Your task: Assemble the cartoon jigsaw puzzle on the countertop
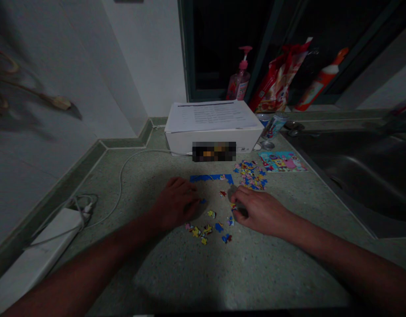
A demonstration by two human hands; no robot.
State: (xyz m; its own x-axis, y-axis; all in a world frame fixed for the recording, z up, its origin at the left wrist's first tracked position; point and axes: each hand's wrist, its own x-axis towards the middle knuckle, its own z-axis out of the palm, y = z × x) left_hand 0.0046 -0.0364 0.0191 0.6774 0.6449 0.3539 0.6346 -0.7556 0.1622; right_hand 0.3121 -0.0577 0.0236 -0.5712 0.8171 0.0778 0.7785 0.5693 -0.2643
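Observation:
My left hand [176, 203] rests low over the counter, fingers curled and closed, with a small blue puzzle piece [203, 201] at its fingertips. Opposite it, my right hand [260, 210] has thumb and forefinger closed about a yellow and red puzzle piece [233, 205]. Beyond both hands lies a joined strip of blue puzzle border [206, 178], turning a corner at its right end. Loose pieces lie between and below the hands, among them a red one [223, 193], a yellow one [211, 214] and a blue one [219, 227].
A heap of puzzle pieces [251, 174] lies beside a colourful cartoon picture card [282, 161]. Behind stands a white box [212, 121] topped with printed paper. A sink [364, 176] is at right, a can [274, 125] near it. A power strip [54, 237] with a cable lies left.

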